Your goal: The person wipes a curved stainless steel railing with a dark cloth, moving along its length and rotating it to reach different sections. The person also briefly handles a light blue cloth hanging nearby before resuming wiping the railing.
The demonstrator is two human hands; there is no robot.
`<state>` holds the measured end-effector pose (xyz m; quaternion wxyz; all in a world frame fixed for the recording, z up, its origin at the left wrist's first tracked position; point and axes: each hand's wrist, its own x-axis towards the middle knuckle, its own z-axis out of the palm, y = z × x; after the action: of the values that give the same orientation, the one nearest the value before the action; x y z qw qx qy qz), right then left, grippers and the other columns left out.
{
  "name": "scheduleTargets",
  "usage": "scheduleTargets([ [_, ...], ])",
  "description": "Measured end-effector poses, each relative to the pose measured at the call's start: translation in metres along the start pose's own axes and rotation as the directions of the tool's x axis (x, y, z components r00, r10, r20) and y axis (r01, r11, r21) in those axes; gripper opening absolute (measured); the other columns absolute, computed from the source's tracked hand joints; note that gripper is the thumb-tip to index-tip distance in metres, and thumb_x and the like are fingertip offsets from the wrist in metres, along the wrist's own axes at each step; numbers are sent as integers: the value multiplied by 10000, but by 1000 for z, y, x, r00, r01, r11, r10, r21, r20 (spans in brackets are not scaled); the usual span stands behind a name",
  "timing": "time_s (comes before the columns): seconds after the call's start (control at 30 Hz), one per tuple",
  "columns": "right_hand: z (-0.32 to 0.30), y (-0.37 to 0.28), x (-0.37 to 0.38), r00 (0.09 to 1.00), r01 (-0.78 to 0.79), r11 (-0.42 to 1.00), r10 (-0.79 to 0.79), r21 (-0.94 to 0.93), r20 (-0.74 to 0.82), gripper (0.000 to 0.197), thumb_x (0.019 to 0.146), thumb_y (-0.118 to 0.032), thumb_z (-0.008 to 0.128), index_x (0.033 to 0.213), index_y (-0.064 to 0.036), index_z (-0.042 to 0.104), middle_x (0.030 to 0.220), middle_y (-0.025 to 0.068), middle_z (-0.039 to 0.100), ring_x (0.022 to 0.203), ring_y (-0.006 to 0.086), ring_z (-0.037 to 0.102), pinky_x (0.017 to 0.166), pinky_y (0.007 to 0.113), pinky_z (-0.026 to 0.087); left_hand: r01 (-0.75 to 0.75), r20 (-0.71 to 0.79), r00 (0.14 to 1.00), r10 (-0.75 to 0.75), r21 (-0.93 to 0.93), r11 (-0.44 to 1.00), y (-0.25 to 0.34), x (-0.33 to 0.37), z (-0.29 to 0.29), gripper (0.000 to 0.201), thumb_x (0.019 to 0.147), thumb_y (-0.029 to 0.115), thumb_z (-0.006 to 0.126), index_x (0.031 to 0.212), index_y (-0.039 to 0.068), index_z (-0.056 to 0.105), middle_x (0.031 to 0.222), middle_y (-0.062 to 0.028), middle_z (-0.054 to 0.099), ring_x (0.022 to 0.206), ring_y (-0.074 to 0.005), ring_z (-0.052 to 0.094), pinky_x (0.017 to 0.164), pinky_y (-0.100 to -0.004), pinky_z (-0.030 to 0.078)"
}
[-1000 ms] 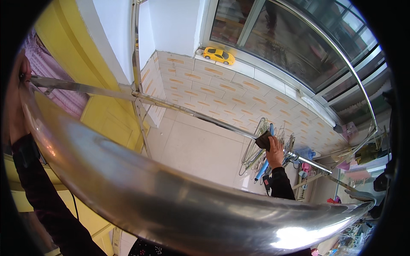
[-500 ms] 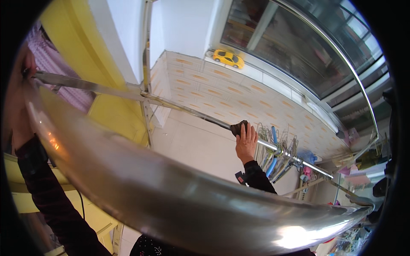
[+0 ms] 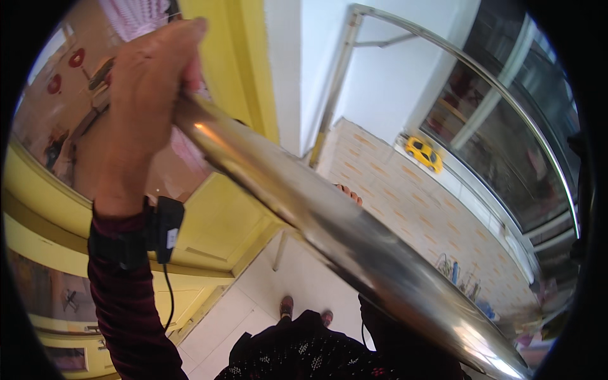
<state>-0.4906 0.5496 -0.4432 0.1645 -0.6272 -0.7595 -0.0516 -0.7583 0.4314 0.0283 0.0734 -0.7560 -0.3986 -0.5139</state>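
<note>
A thick, shiny metal pole (image 3: pixel 304 196) slants across the head view from upper left to lower right, very close. It looks like part of a metal-tube rack. My left hand (image 3: pixel 149 95) is closed at its upper left end; the fingers are partly hidden behind the wrist and pole. Most of my right hand (image 3: pixel 350 194) is behind the pole. Only a few fingertips show above its edge, so its grip is hidden. A black band with a small box (image 3: pixel 168 228) and a cable is on my left wrist.
A curved metal tube frame (image 3: pixel 437 41) arches at upper right, before the window. On the sill stands a yellow toy car (image 3: pixel 423 154). Hangers (image 3: pixel 465 278) hang low at right. A yellow door frame (image 3: pixel 247 69) is at left. My shoes (image 3: pixel 287 306) are on the pale tiled floor.
The view has swung, and the pole now slopes more steeply down to the right. My left hand shows larger and nearer. The right hand, earlier on a black piece on a bar, is now mostly hidden.
</note>
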Motion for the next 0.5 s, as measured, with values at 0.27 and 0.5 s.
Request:
scheduleTargets([
  [0.27,11,-46,36,992,124,992,-125,-20,-20,609,865,-303,715,1377,-116,443,1172,63,570,1027,285,553,913,445,404,-174,68,983,173,9,985,-1,-4,-7,243,1006,191,449,920,-1,573,652,-22,468,542,-122,408,529,-279,318],
  [0.5,-27,24,-15,987,153,988,-154,-22,-45,632,820,-242,751,1362,-136,445,1162,40,564,1012,270,557,894,435,423,-102,124,987,102,-5,995,-7,-4,-14,256,998,190,457,872,-7,560,673,-28,450,594,-102,419,557,-263,315],
])
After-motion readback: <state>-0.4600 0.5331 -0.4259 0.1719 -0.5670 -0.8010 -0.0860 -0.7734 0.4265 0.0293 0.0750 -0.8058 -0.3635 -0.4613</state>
